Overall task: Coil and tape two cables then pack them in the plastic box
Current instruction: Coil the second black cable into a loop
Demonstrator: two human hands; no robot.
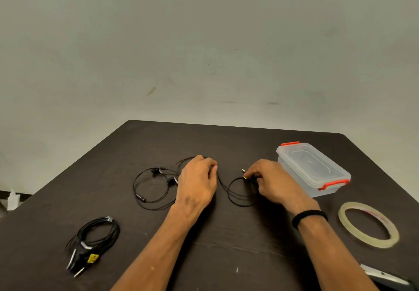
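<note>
A thin black earphone cable (151, 187) lies in loose loops across the middle of the dark table (226, 139). My left hand (197, 182) grips a stretch of it near its middle. My right hand (269, 181) pinches the plug end, holding a small coil (238, 196) of the same cable. A second black cable (95, 238) lies coiled and taped at the front left, with a yellow tag on it. The clear plastic box (313, 168), lid on and red clips at both ends, stands at the right. A roll of clear tape (368, 224) lies flat in front of the box.
A grey tool (383, 276), partly cut off, lies at the table's bottom right corner. A plain wall rises behind the table's far edge. At the far left, below the table's edge, a white object (12, 200) is visible.
</note>
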